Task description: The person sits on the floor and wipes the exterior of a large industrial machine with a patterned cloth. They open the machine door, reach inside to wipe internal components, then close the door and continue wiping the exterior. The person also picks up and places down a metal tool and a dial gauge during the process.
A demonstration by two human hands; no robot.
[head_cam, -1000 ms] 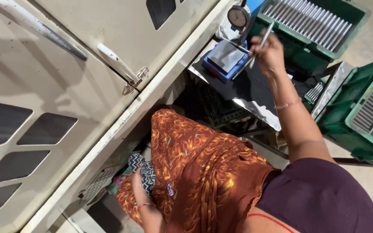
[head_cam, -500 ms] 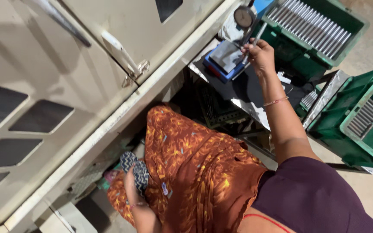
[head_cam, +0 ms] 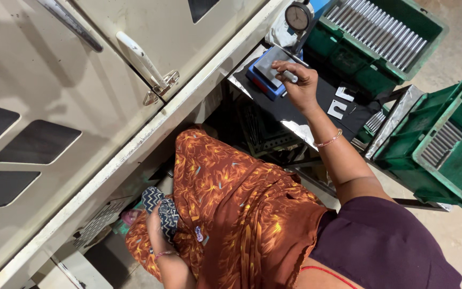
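Note:
My right hand (head_cam: 299, 84) reaches out over a small dark table and holds a short metal rod (head_cam: 290, 76) on the grey plate of a blue gauge stand (head_cam: 266, 72). A round dial gauge (head_cam: 298, 17) stands on a post just behind the plate. My left hand (head_cam: 159, 227) rests low by my knee, closed on a dark patterned cloth (head_cam: 161, 206). An orange patterned garment covers my lap.
A green crate (head_cam: 380, 32) of metal rods sits behind the gauge. Another green crate (head_cam: 447, 147) with rods stands to the right. Two small white brackets (head_cam: 340, 101) lie on the black table top. A beige machine cabinet (head_cam: 81, 96) with a door handle fills the left.
My right hand has come down from above the gauge plate and now presses the rod onto it. The view has shifted slightly; my left hand stays on the cloth.

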